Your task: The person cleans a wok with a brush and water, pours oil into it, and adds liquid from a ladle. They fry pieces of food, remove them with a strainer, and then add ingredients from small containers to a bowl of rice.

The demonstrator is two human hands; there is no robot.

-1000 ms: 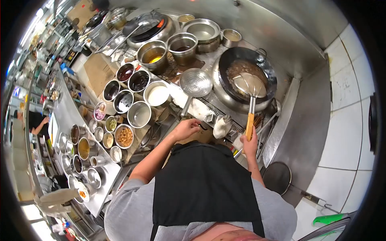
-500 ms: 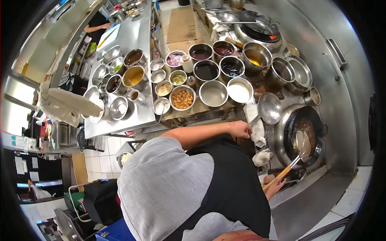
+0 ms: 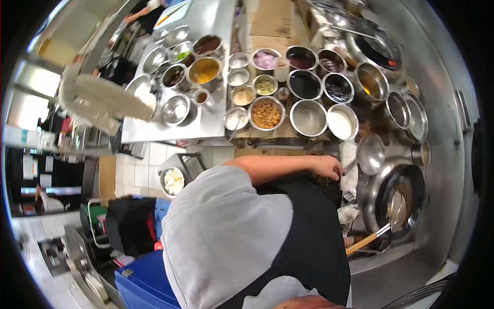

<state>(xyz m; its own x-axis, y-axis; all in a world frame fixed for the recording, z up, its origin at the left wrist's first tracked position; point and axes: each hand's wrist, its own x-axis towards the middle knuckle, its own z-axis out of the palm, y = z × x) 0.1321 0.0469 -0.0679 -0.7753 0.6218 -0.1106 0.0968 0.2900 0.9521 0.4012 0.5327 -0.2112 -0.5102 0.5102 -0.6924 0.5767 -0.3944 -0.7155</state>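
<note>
My left hand (image 3: 328, 167) is closed at the handle end of a round perforated skimmer (image 3: 371, 153), whose bowl is beside the wok (image 3: 368, 198). Inside the wok rests a wire-mesh strainer (image 3: 397, 210) over brownish liquid. The strainer's wooden handle (image 3: 362, 243) runs back to the edge of my black apron (image 3: 314, 247). My right hand is hidden at that end. A crumpled white cloth (image 3: 348, 213) lies between my body and the wok.
Ahead stand several metal pots, including a pot of white liquid (image 3: 341, 122), a pot of dark liquid (image 3: 304, 84) and a bowl of browned cubes (image 3: 266, 113). A steel table (image 3: 154, 135) is on the left. Another person's arm (image 3: 138, 14) shows far back.
The view has shifted, so the pots and wok appear farther right. My right hand, visible earlier at the wooden handle, is now out of sight. My left hand stays at the skimmer's handle.
</note>
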